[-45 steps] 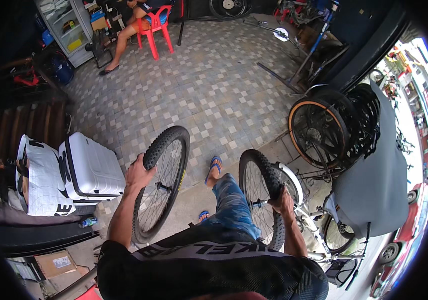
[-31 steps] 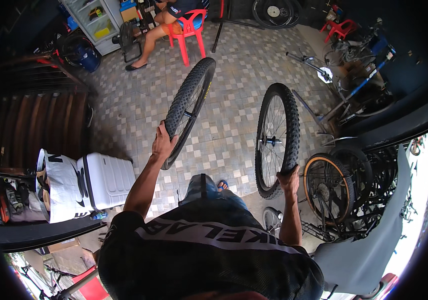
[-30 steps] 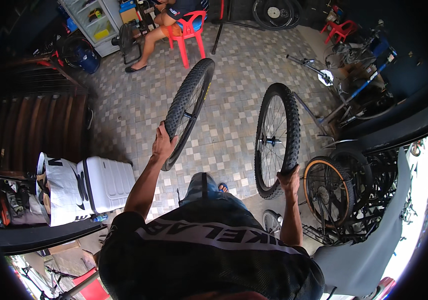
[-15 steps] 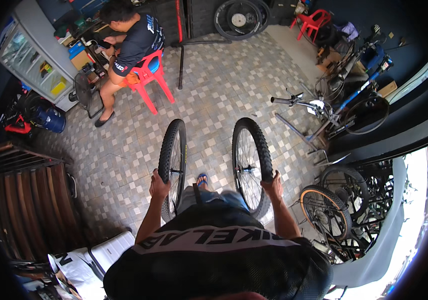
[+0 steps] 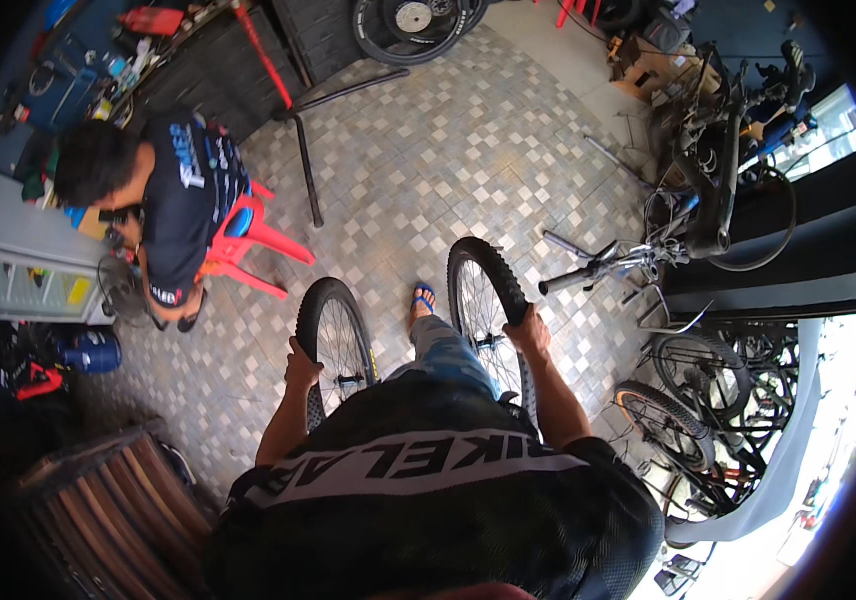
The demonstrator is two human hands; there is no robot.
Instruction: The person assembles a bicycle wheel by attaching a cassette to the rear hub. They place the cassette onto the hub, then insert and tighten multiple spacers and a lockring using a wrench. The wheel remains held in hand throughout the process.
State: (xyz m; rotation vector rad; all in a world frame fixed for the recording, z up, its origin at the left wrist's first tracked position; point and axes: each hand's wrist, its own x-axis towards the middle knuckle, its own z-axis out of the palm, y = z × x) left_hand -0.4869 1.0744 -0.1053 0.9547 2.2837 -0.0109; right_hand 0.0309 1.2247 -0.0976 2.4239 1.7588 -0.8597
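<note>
My left hand (image 5: pixel 303 364) is closed round the outer edge of a bicycle wheel (image 5: pixel 319 294) with a black knobbly tyre. The wheel stands upright by my left leg, its spokes and dark hub showing. On the other side, my right hand (image 5: pixel 528 336) grips the tyre of a second bicycle wheel (image 5: pixel 489 262), also upright and leaning slightly. My torso hides the lower parts of both wheels. Between them my foot in a blue flip-flop (image 5: pixel 423 296) is on the tiled floor (image 5: pixel 378 190).
A person (image 5: pixel 183 190) sits on a red plastic chair (image 5: pixel 253 232) at the left, near a glass-door fridge (image 5: pixel 18 285). A slatted wooden piece (image 5: pixel 123 510) is at lower left. Bicycles on the right include a partly built one (image 5: pixel 708 215) and a tan-walled wheel (image 5: pixel 663 425). A black stand leg (image 5: pixel 308 170) lies ahead.
My view has turned and I have stepped forward, one leg now ahead between the wheels. Both wheels stay in my hands. The seated person now leans further down.
</note>
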